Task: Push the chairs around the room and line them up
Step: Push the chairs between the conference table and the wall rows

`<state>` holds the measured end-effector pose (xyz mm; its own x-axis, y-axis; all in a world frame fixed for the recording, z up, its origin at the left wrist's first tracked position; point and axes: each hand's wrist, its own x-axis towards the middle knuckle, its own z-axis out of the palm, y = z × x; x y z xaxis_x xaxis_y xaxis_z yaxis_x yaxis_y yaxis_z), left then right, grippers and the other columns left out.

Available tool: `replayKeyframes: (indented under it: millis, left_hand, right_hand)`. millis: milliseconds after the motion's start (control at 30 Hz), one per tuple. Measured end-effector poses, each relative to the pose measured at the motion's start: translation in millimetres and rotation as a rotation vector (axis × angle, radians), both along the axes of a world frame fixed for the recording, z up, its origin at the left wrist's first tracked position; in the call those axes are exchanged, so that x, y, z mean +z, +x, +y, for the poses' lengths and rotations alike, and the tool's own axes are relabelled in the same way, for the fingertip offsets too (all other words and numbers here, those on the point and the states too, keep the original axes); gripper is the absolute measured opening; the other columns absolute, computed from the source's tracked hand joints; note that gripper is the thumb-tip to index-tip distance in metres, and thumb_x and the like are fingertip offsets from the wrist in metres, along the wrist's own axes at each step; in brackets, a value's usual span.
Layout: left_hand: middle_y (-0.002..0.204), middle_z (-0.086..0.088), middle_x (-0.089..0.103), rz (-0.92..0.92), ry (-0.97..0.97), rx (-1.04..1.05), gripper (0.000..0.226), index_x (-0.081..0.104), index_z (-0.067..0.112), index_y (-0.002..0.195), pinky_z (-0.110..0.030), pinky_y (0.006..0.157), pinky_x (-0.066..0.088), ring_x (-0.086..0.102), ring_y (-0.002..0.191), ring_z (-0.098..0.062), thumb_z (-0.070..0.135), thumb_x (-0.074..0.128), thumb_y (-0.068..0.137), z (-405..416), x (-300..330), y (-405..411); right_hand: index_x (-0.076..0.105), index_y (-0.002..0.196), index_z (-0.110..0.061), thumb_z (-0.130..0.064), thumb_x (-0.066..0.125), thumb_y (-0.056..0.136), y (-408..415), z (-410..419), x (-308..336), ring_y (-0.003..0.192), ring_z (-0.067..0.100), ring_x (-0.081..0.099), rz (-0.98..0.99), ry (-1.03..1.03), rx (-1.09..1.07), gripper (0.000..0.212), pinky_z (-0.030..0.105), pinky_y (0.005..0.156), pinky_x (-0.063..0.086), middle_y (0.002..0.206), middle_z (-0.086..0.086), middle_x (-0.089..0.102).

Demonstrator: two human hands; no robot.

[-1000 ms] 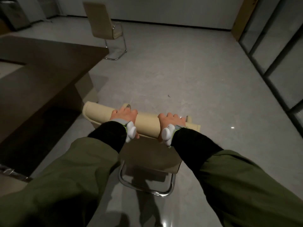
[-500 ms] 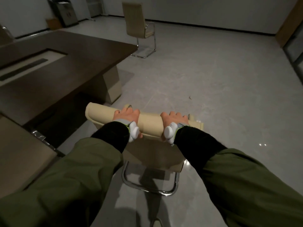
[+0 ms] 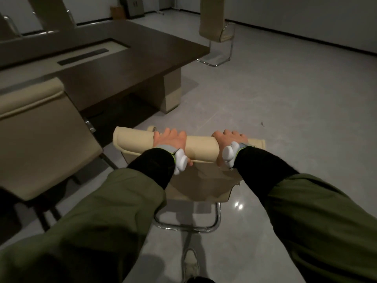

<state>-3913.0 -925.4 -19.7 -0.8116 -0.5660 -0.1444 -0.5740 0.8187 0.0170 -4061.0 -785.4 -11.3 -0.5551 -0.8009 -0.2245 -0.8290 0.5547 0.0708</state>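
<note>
held chair [image 3: 189, 144] seat hidden, near chair [image 3: 38, 135] cut off left

The chair [image 3: 183, 146] gripped under both hands is covered in smooth cream leather-like upholstery over a polished chrome tube base. A dark matt wood-look table [image 3: 122, 58] is seen beyond the left hand [image 3: 170, 139], and the grey floor [image 3: 285, 109] is glossy.

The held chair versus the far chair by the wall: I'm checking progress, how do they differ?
The held chair is gripped at its backrest top by the left hand and right hand; the far chair stands untouched. The held chair is near, the far chair beyond the table. Both are beige with chrome sled frames.
</note>
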Motion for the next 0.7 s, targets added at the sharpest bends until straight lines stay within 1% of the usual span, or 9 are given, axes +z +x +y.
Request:
replayKeyframes:
  millis: [67, 133, 200, 300, 433, 600, 700]
  left_hand:
    - [0.109, -0.001, 0.047, 0.006, -0.013, 0.018, 0.079, 0.046, 0.027, 0.113, -0.049, 0.094, 0.032, 0.043, 0.110, -0.026, 0.073, 0.075, 0.056, 11.2, 0.2, 16.0]
    - [0.113, -0.002, 0.049, 0.016, -0.024, 0.025, 0.079, 0.045, 0.027, 0.115, -0.049, 0.094, 0.032, 0.044, 0.111, -0.027, 0.073, 0.075, 0.058, 19.1, 0.4, 25.5]
    - [0.117, -0.003, 0.049, 0.003, -0.019, 0.043, 0.083, 0.044, 0.025, 0.120, -0.050, 0.096, 0.032, 0.044, 0.114, -0.028, 0.072, 0.076, 0.059, 27.7, 1.7, 34.8]
    - [0.123, -0.005, 0.048, -0.013, -0.027, 0.066, 0.090, 0.041, 0.023, 0.128, -0.053, 0.101, 0.032, 0.043, 0.118, -0.029, 0.069, 0.077, 0.060, 39.2, 3.7, 40.6]
    - [0.123, -0.006, 0.049, -0.022, -0.017, 0.117, 0.085, 0.043, 0.023, 0.125, -0.051, 0.099, 0.033, 0.044, 0.119, -0.030, 0.067, 0.078, 0.061, 50.8, 7.7, 41.6]
    - [0.122, -0.005, 0.051, -0.049, -0.049, 0.208, 0.084, 0.045, 0.024, 0.123, -0.048, 0.095, 0.037, 0.047, 0.115, -0.030, 0.067, 0.078, 0.058, 67.2, 11.4, 37.1]
    - [0.124, -0.005, 0.051, -0.065, -0.049, 0.268, 0.086, 0.045, 0.025, 0.125, -0.047, 0.096, 0.037, 0.045, 0.117, -0.029, 0.068, 0.079, 0.059, 76.0, 14.2, 35.3]
  right_hand:
    - [0.044, 0.123, -0.035, -0.050, 0.077, 0.046, 9.6, 4.9, -1.1, 0.104, 0.032, 0.054, 0.031, 0.010, 0.035, 0.084, 0.038, 0.079, 0.035, 0.114, 0.003, 0.053]
    - [0.044, 0.122, -0.035, -0.050, 0.079, 0.045, 13.9, 10.2, -3.1, 0.103, 0.032, 0.055, 0.049, 0.005, 0.055, 0.086, 0.038, 0.079, 0.034, 0.113, 0.003, 0.052]
    - [0.043, 0.121, -0.035, -0.049, 0.079, 0.045, 18.6, 17.8, -3.9, 0.103, 0.032, 0.053, 0.051, -0.002, 0.082, 0.085, 0.039, 0.080, 0.033, 0.111, 0.003, 0.051]
    - [0.042, 0.118, -0.035, -0.046, 0.076, 0.047, 21.8, 26.7, -4.5, 0.102, 0.031, 0.051, 0.038, -0.022, 0.113, 0.080, 0.037, 0.077, 0.031, 0.109, 0.003, 0.049]
    - [0.042, 0.119, -0.033, -0.039, 0.078, 0.049, 19.3, 34.9, -4.4, 0.102, 0.032, 0.050, 0.016, -0.041, 0.159, 0.079, 0.039, 0.075, 0.031, 0.110, 0.004, 0.050]
    - [0.041, 0.117, -0.029, -0.028, 0.074, 0.047, 11.1, 40.5, -2.6, 0.105, 0.033, 0.048, -0.065, -0.062, 0.223, 0.077, 0.040, 0.077, 0.030, 0.110, 0.005, 0.049]
    - [0.041, 0.117, -0.029, -0.026, 0.076, 0.048, 7.4, 41.4, -1.6, 0.106, 0.033, 0.049, -0.081, -0.061, 0.269, 0.077, 0.041, 0.078, 0.030, 0.110, 0.005, 0.048]
